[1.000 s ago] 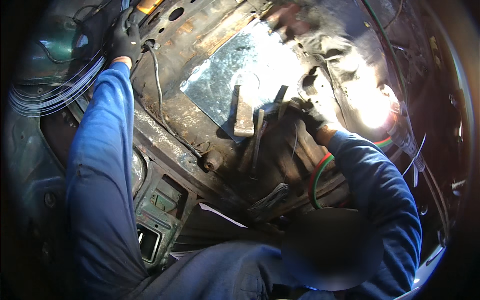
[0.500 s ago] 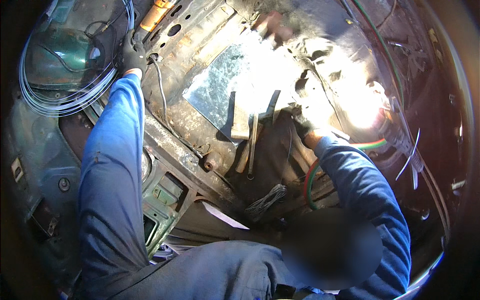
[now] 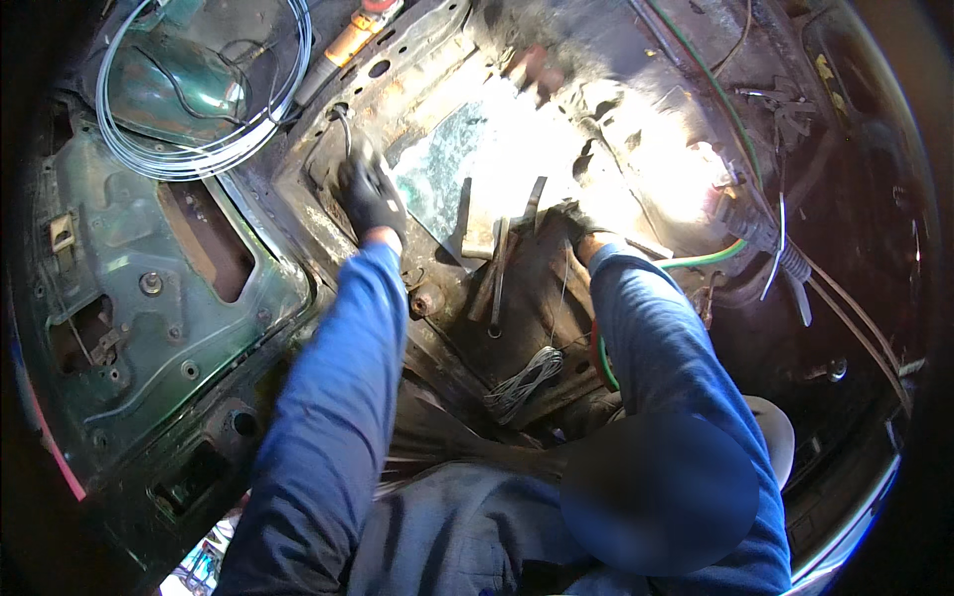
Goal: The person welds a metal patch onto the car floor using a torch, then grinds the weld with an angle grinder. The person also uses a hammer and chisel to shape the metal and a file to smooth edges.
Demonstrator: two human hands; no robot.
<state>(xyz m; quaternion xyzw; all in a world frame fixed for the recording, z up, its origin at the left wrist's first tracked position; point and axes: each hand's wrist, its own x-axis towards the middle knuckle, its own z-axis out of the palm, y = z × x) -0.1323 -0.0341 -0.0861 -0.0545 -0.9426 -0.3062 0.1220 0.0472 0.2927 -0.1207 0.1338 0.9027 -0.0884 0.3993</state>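
Gloved left hand [image 3: 370, 194] rests spread and empty on the rusted floor pan [image 3: 437, 109] left of the bright steel patch plate [image 3: 467, 179], while the right hand [image 3: 574, 221], grip hidden, sits at the plate's right edge by the hammer [image 3: 475, 228], apparently positioning it.

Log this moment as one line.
left hand: gloved, on rusty floor pan | right hand: beside hammer | wire coil: upper left
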